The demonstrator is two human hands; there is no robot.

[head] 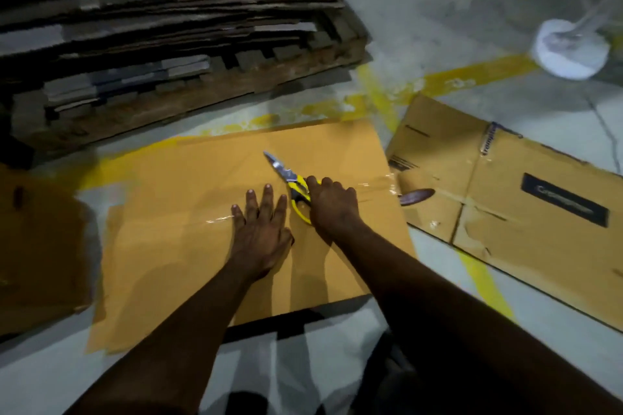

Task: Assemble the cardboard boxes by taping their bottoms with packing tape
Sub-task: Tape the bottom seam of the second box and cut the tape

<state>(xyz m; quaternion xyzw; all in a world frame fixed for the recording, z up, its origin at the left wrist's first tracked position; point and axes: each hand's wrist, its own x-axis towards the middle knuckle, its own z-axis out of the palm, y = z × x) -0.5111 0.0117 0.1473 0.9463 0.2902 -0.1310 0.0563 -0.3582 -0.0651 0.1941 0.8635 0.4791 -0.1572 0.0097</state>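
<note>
A cardboard box (188,199) stands in front of me with its tan bottom face up. A strip of clear packing tape (374,184) runs across that face toward the right edge, where a brown tape roll (416,196) hangs just past it. My left hand (261,232) lies flat on the tape with fingers spread. My right hand (332,207) grips yellow-handled scissors (286,175), blades pointing up and left over the box.
A flattened printed carton (526,199) lies on the floor to the right. A tall stack of flat cardboard on a pallet (168,44) fills the upper left. A white fan base (569,47) stands at upper right. More cardboard (37,246) sits at left. Yellow lines mark the floor.
</note>
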